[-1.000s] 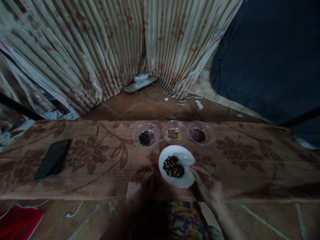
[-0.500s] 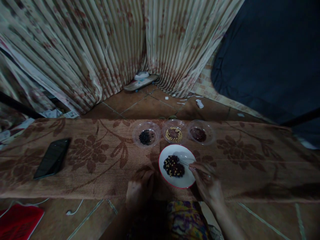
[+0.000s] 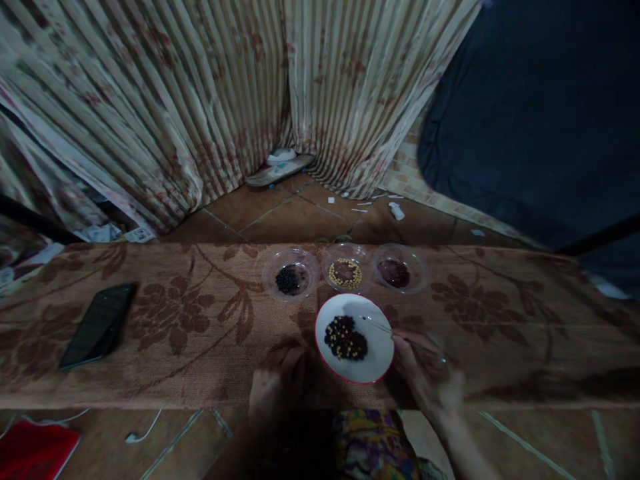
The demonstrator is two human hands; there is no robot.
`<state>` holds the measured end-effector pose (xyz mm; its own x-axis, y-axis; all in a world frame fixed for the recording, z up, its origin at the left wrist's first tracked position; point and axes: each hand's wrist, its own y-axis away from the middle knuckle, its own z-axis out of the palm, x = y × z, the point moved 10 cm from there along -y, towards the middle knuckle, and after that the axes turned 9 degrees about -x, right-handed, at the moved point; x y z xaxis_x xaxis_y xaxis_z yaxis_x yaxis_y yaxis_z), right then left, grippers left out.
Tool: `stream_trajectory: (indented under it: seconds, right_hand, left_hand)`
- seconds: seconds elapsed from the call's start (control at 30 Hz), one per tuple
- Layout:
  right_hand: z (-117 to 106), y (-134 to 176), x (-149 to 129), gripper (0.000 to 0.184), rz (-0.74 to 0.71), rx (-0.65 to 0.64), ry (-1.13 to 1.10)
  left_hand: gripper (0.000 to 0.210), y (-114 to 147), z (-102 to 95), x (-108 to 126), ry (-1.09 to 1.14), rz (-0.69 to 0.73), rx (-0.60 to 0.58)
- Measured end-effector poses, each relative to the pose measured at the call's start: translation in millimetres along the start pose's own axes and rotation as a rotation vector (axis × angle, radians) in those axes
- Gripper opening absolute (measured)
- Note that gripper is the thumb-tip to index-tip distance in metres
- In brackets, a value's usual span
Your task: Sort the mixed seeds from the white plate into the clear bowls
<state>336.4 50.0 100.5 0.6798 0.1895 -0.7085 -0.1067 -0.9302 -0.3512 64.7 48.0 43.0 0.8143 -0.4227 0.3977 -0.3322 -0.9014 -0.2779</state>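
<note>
My right hand (image 3: 425, 363) is closed on a pair of thin metal tweezers (image 3: 379, 325), which reach over the right side of a white plate with a red rim (image 3: 377, 363). A small dark bean (image 3: 363, 318) shows at the tweezer tips. Mixed black, yellow and dark red beans (image 3: 346, 339) lie heaped on the plate's left half. Left of the plate, my left hand (image 3: 279, 379) rests on the cloth with its fingers curled; whether anything is inside is hidden. Behind the plate stand clear bowls with black beans (image 3: 290, 280), yellow beans (image 3: 345, 273) and dark red beans (image 3: 395, 273).
A brown flowered cloth (image 3: 185, 360) covers the long narrow table. At its left lies a dark phone (image 3: 99, 325). Beyond the far edge are a skateboard (image 3: 280, 171) and scraps on the tiled floor, with striped curtains (image 3: 225, 87) behind.
My right hand and the tweezers have drawn right, away from the bean heap, with a dark bean now at the tips. My left hand stays in place. The view has shifted slightly.
</note>
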Motion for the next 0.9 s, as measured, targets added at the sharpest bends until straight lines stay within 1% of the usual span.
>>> stream_trajectory:
  seconds: [0.07, 0.17, 0.23, 0.3, 0.37, 0.43, 0.47, 0.5, 0.57, 0.67, 0.77, 0.9]
  right_hand:
    - [-22.1, -13.3, 0.3, 0.018, -0.002, 0.104, 0.03]
    - [-56.3, -39.0, 7.3, 0.021, -0.011, 0.297, 0.073]
    - [-67.6, -55.3, 17.2, 0.024, -0.006, 0.356, 0.049]
    - [-68.2, -64.5, 26.5, 0.025, 0.024, 0.362, 0.028]
    - [-62.4, -61.2, 28.9, 0.026, 0.046, 0.362, -0.001]
    - [-52.1, -47.3, 23.8, 0.025, 0.062, 0.351, -0.027]
    - [-44.9, -38.7, 20.0, 0.025, 0.076, 0.325, -0.032]
    - [-37.1, -29.7, 16.3, 0.024, 0.092, 0.291, -0.039]
    - [-17.7, -14.0, 10.8, 0.024, 0.119, 0.172, -0.064]
    - [5.6, 3.0, 6.4, 0.021, 0.105, 0.022, -0.08]
    - [16.5, 10.2, 7.3, 0.019, 0.061, -0.042, -0.052]
    - [22.6, 10.9, 10.7, 0.019, 0.048, -0.077, -0.024]
  left_hand:
    - [0.017, -0.7, -2.3, 1.5, 0.002, 0.008, 0.009]
    - [0.02, -1.7, -5.1, 2.7, 0.004, 0.014, 0.02]
    - [0.021, -2.1, -7.6, 2.9, -0.001, 0.016, 0.038]
    - [0.02, -2.6, -8.7, 3.5, -0.001, 0.023, 0.046]
    - [0.02, -3.1, -8.5, 4.3, -0.001, 0.029, 0.04]
    - [0.02, -3.5, -7.0, 4.4, -0.001, 0.023, 0.024]
    - [0.02, -3.5, -6.1, 3.8, -0.003, 0.012, 0.014]
    - [0.02, -3.3, -5.4, 3.4, -0.003, 0.004, 0.007]
    - [0.02, -2.8, -2.9, 1.5, -0.009, -0.02, -0.016]
    - [0.017, -1.3, 0.7, -0.6, -0.002, -0.03, -0.04]
    - [0.016, -0.6, 3.3, -0.8, 0.016, -0.016, -0.051]
    - [0.015, -0.8, 1.5, 0.0, 0.019, -0.017, -0.026]
